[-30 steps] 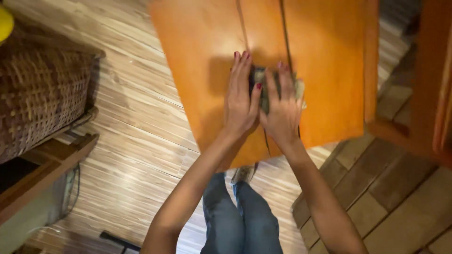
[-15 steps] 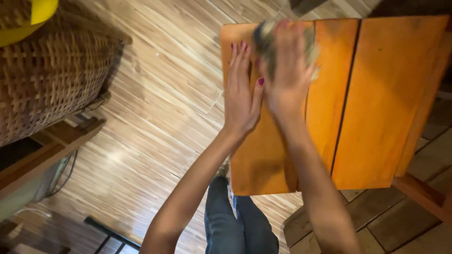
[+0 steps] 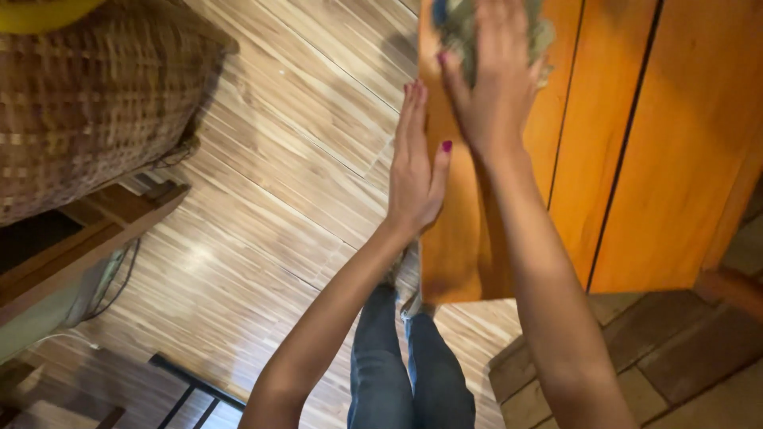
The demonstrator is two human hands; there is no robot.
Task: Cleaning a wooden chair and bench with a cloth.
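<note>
The orange wooden tabletop [image 3: 636, 143] now fills your view from 12 to 3 o'clock, with the woven basket [image 3: 87, 103] at 10 o'clock. Your right hand [image 3: 497, 87] has pushed the grey-green cloth [image 3: 455, 28] up to the far edge at 12 o'clock, fingers spread flat on it, pressing rather than gripping. Your left hand [image 3: 413, 171] stays open and empty at the tabletop's left edge, so the wiping stroke looks nearly run out.

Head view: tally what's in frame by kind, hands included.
Hands: 2, left hand flat at the table edge, right hand pressing on the cloth
Cloth: 1, grey-green
Wooden table: 1, orange
Wicker basket: 1
Total: 5
</note>
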